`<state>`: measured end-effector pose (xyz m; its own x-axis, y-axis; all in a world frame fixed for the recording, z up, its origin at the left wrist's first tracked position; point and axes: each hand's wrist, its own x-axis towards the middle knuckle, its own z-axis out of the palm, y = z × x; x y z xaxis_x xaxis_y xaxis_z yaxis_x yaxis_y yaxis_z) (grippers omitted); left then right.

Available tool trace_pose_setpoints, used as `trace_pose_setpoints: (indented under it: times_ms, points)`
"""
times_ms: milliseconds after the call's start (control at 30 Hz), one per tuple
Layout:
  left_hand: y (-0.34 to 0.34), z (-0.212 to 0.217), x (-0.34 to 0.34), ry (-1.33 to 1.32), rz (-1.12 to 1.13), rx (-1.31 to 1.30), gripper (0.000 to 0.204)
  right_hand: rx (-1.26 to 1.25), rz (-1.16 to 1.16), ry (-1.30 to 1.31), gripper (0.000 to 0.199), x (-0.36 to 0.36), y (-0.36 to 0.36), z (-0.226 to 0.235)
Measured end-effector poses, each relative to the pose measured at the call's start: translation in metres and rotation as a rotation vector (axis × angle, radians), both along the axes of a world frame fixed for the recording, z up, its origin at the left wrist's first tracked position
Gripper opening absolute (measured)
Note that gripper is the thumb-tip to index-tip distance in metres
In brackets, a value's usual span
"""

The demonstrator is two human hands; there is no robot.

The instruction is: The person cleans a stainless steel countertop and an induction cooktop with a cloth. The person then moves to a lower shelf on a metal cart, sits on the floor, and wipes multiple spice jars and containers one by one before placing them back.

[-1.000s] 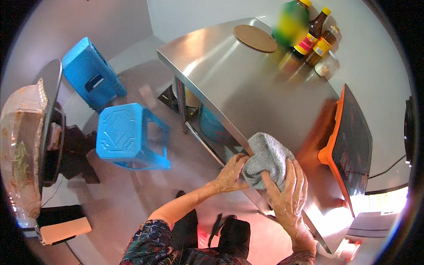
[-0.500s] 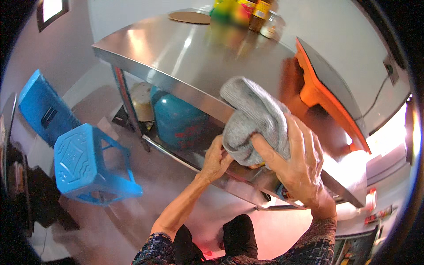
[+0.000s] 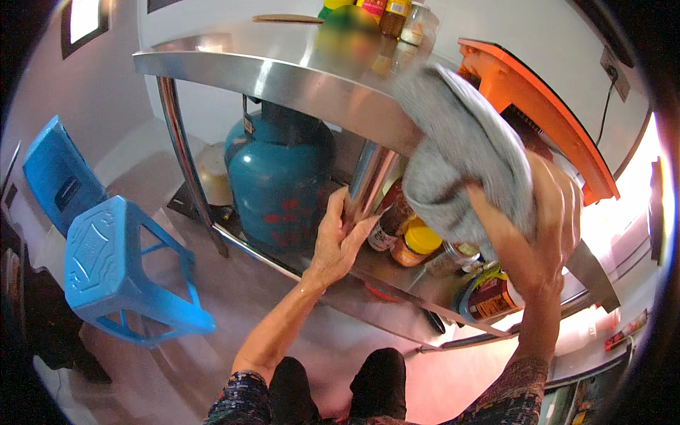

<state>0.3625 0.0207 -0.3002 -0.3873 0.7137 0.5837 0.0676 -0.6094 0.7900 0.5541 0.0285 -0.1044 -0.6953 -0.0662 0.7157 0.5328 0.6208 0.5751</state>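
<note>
Forearms [image 3: 280, 326], bare below dark patterned sleeves [image 3: 513, 386], reach up and forward from the person's body; the left one slants inward, while the right one rises more steeply on the far side of it. The left hand [image 3: 333, 248] is curled around a round, shiny steel table leg [image 3: 373, 173], its thumb to the right of the metal, just below the front edge of a stainless-steel table [image 3: 297, 85]. The right hand [image 3: 549, 219] is bent round a thick, folded grey fabric cloth [image 3: 471, 142], gripping it with the thumb on the near side and the fingers behind, partly hidden and blurred. From here I see the cloth up and to the left of that palm, spread across the table's front edge in view; how firmly it meets the steel, I can't tell. Just beneath the cloth, near both hands, a squat jar with a yellow lid [image 3: 418, 242] sits on the lower shelf. Farther left, beyond the left hand, stands a rounded teal metal gas cylinder [image 3: 280, 177].
</note>
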Motion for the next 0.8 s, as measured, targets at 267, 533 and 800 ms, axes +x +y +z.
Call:
trace_pose_setpoints:
  times_ms: [267, 533, 800]
  points:
    - [-0.008, 0.008, 0.004, -0.128, -0.042, -0.07, 0.048, -0.317, 0.253, 0.395, 0.039, -0.022, 0.0, -0.096]
    - [-0.013, -0.012, -0.011, -0.366, -0.265, -0.118, 0.071, -0.921, 0.656, 0.929, 0.06, -0.131, 0.013, -0.126]
    - [-0.045, -0.029, 0.01, -0.58, -0.267, -0.22, 0.067, -0.938, 0.336, 1.004, 0.066, -0.16, 0.0, -0.175]
